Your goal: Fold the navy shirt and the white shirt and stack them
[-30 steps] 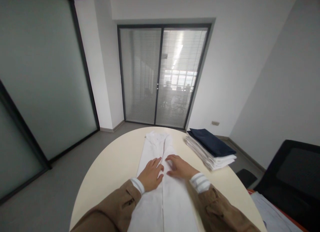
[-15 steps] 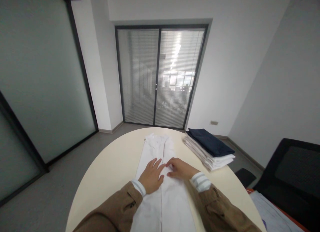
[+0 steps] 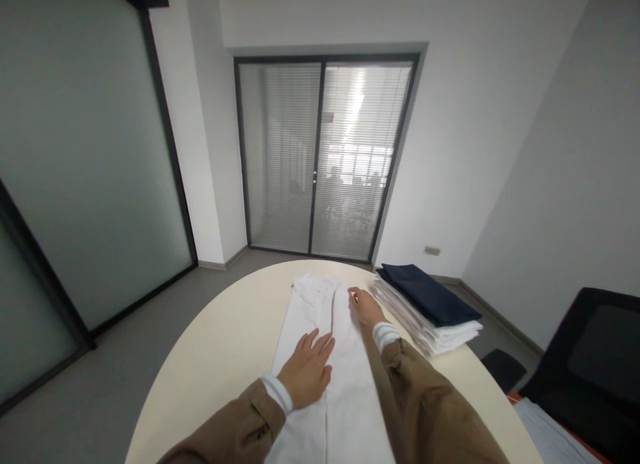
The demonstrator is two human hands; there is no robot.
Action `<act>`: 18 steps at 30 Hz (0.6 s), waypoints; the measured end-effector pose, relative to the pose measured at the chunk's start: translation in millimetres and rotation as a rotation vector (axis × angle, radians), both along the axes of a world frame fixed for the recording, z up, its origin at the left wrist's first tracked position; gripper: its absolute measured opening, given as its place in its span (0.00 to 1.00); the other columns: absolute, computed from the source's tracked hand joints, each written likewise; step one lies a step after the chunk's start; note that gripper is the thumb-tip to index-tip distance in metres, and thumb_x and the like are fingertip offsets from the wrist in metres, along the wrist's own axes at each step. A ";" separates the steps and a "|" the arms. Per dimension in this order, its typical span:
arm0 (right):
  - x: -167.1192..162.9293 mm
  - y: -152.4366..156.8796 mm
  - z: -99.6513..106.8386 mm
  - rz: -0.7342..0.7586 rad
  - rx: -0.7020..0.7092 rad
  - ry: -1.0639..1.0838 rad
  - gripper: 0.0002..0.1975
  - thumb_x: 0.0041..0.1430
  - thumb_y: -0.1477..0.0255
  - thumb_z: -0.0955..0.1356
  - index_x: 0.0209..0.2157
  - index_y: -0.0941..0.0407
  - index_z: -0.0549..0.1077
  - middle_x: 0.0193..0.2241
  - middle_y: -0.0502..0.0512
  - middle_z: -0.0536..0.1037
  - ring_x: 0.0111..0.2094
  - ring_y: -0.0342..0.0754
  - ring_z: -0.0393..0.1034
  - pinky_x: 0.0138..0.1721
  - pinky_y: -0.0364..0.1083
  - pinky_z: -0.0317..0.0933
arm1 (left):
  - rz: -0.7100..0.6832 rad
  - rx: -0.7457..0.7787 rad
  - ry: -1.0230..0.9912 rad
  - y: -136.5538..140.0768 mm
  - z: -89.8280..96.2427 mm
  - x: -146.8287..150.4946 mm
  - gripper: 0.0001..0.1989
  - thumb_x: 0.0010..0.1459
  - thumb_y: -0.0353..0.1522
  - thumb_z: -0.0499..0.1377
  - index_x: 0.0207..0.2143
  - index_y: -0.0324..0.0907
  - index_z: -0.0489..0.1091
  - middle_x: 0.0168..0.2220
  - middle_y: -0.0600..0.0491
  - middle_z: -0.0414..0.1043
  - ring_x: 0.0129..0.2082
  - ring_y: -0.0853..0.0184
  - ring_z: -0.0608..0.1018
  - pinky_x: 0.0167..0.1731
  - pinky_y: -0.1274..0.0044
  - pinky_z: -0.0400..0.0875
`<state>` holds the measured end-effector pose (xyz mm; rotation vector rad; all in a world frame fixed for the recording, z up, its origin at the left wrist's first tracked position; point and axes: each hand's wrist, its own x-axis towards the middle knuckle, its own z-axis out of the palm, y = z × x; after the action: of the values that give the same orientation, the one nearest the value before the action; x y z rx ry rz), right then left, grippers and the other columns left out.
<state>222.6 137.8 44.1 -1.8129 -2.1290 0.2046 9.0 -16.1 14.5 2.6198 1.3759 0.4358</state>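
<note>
White garment [image 3: 355,391] under left hand [image 3: 305,374], fingers spread flat; right hand [image 3: 367,309] at right edge, fingers curled, pinch unclear. Likely light, limp, creases easily; best hold: long edge by right fingers.

Through the head camera I see two bare hands at the ends of bent, reaching arms. My left forearm [image 3: 233,421], in a brown sleeve with a striped cuff [image 3: 278,392], angles in from the lower left. The left hand [image 3: 306,374] is palm down, its fingers slightly parted and pointing forward and right. My right forearm [image 3: 433,404], sleeved alike, slants in from the lower right. The right hand [image 3: 367,307] sits farther forward, apart from the left, fingers bent inward; its exact grip is unclear.
</note>
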 end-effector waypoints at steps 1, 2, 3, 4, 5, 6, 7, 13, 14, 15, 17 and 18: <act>-2.8 3.2 1.9 0.001 0.018 -0.010 0.18 0.69 0.69 0.56 0.55 0.55 0.67 0.47 0.62 0.74 0.47 0.49 0.69 0.46 0.44 0.57 | -0.003 -0.005 0.000 0.5 0.3 0.0 0.30 0.61 0.33 0.49 0.66 0.43 0.50 0.67 0.49 0.51 0.66 0.51 0.51 0.64 0.57 0.47; -6.4 6.1 4.0 0.010 0.034 -0.021 0.19 0.69 0.68 0.55 0.55 0.54 0.67 0.48 0.62 0.74 0.49 0.49 0.69 0.47 0.45 0.57 | -0.005 -0.007 -0.001 0.8 0.6 0.0 0.30 0.61 0.33 0.48 0.66 0.43 0.49 0.67 0.49 0.51 0.66 0.51 0.51 0.64 0.57 0.47; -10.7 8.5 6.2 0.027 0.046 -0.036 0.19 0.69 0.67 0.54 0.55 0.53 0.67 0.48 0.61 0.73 0.49 0.50 0.68 0.47 0.45 0.56 | -0.007 -0.008 -0.005 1.1 0.9 0.1 0.30 0.62 0.33 0.48 0.66 0.43 0.49 0.67 0.49 0.51 0.66 0.50 0.51 0.64 0.57 0.47; -15.6 10.5 8.1 0.049 0.053 -0.053 0.19 0.69 0.66 0.54 0.55 0.52 0.67 0.49 0.61 0.73 0.50 0.51 0.68 0.48 0.46 0.56 | -0.008 -0.009 -0.009 1.4 1.1 0.1 0.30 0.62 0.34 0.48 0.66 0.43 0.49 0.67 0.49 0.51 0.66 0.50 0.51 0.64 0.57 0.47; -21.2 11.9 9.4 0.074 0.055 -0.068 0.19 0.69 0.64 0.55 0.55 0.51 0.67 0.48 0.60 0.74 0.50 0.52 0.68 0.48 0.47 0.56 | -0.007 -0.009 -0.014 1.6 1.1 0.1 0.30 0.62 0.34 0.48 0.66 0.44 0.50 0.67 0.49 0.51 0.66 0.50 0.51 0.64 0.57 0.46; -27.3 12.7 10.2 0.094 0.050 -0.088 0.19 0.68 0.62 0.56 0.56 0.50 0.66 0.47 0.60 0.75 0.49 0.53 0.69 0.48 0.48 0.56 | -0.006 -0.009 -0.019 1.8 0.9 0.0 0.29 0.62 0.34 0.49 0.66 0.44 0.51 0.67 0.49 0.50 0.66 0.51 0.51 0.64 0.57 0.46; -33.7 12.9 10.1 0.103 0.036 -0.113 0.21 0.66 0.59 0.59 0.57 0.51 0.64 0.46 0.61 0.75 0.48 0.54 0.69 0.47 0.49 0.57 | -0.004 -0.011 -0.023 2.1 0.5 -0.1 0.29 0.62 0.34 0.49 0.65 0.45 0.52 0.67 0.49 0.50 0.67 0.51 0.50 0.64 0.56 0.46; -64.5 8.2 0.2 -0.020 -0.090 -0.216 0.27 0.56 0.66 0.67 0.56 0.59 0.61 0.42 0.68 0.76 0.43 0.59 0.73 0.41 0.51 0.60 | 0.005 -0.034 -0.025 3.1 -0.4 -0.6 0.27 0.63 0.35 0.48 0.65 0.45 0.53 0.68 0.49 0.49 0.67 0.52 0.49 0.65 0.57 0.45; -66.1 8.2 -1.8 -0.033 -0.087 -0.211 0.25 0.57 0.68 0.65 0.56 0.59 0.61 0.42 0.68 0.76 0.43 0.58 0.73 0.41 0.50 0.60 | 0.006 -0.038 -0.025 3.0 0.2 -0.4 0.27 0.63 0.35 0.48 0.65 0.45 0.53 0.68 0.49 0.49 0.67 0.52 0.49 0.65 0.57 0.45; -66.5 8.6 -4.0 -0.040 -0.072 -0.197 0.24 0.59 0.69 0.63 0.56 0.59 0.60 0.42 0.67 0.76 0.43 0.57 0.73 0.41 0.50 0.60 | 0.008 -0.041 -0.025 2.9 0.8 -0.2 0.27 0.63 0.35 0.48 0.65 0.45 0.53 0.67 0.49 0.49 0.67 0.52 0.49 0.65 0.57 0.45; -64.2 10.4 -9.2 -0.012 -0.033 -0.141 0.23 0.63 0.70 0.59 0.58 0.59 0.57 0.43 0.65 0.75 0.45 0.55 0.71 0.43 0.49 0.59 | 0.015 -0.040 -0.023 2.7 1.7 0.4 0.28 0.63 0.35 0.47 0.65 0.44 0.52 0.67 0.48 0.50 0.67 0.52 0.50 0.65 0.58 0.45; -62.1 11.6 -12.6 0.019 -0.017 -0.109 0.23 0.64 0.70 0.59 0.59 0.58 0.57 0.45 0.64 0.75 0.46 0.53 0.70 0.44 0.48 0.59 | 0.019 -0.039 -0.022 2.6 1.9 0.6 0.28 0.63 0.35 0.47 0.65 0.44 0.52 0.67 0.48 0.50 0.67 0.52 0.50 0.65 0.58 0.45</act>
<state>160.5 149.3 31.5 -1.8539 -2.2251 0.1309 9.6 -13.5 16.4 2.5647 1.3898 0.4345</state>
